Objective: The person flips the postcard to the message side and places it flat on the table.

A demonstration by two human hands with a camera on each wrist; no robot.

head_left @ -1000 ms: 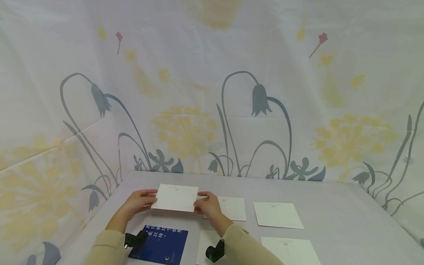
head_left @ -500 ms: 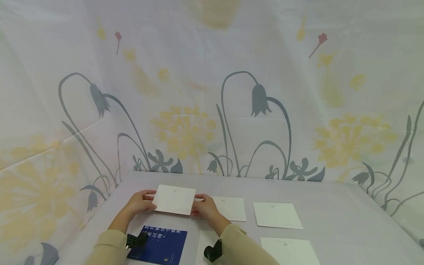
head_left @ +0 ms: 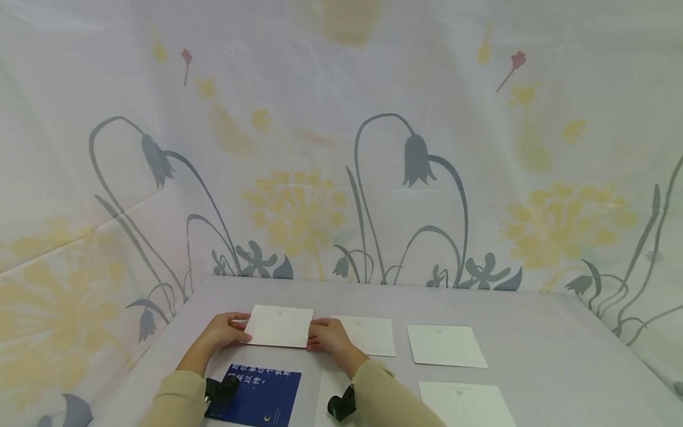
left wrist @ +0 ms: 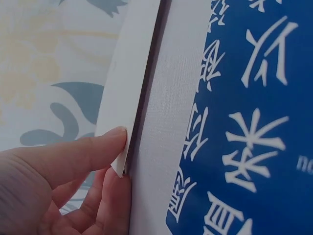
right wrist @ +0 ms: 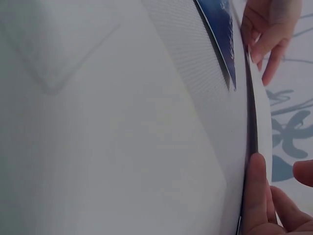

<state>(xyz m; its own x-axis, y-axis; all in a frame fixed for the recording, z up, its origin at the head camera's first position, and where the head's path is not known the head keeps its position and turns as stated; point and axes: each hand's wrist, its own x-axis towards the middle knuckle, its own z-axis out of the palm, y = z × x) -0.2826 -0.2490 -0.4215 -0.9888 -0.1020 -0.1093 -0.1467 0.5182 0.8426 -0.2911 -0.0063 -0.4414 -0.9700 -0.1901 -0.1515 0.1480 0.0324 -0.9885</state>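
A white card (head_left: 280, 326) with a small mark near its top edge lies low over the far left of the table, almost flat. My left hand (head_left: 223, 333) pinches its left edge; in the left wrist view the thumb (left wrist: 98, 148) presses on its face with the fingers behind. At the right edge my right hand (head_left: 332, 339) holds it by thumb and fingers. In the right wrist view one fingertip (right wrist: 257, 169) touches the card's edge. Nearer me, a dark blue card (head_left: 269, 394) with white characters lies below the white one, partly hidden by the left wrist's camera.
More white cards lie right of the hands: one behind my right hand (head_left: 370, 337), one farther right (head_left: 447, 346) and one at the front (head_left: 466, 403). Another (head_left: 325, 394) sits partly under my right forearm. A flower-printed cloth (head_left: 331, 148) hangs behind the pale table (head_left: 560, 356).
Both hands have lowered the white card toward the table and slightly left, and it has tilted nearer to flat. The other cards stay in place.
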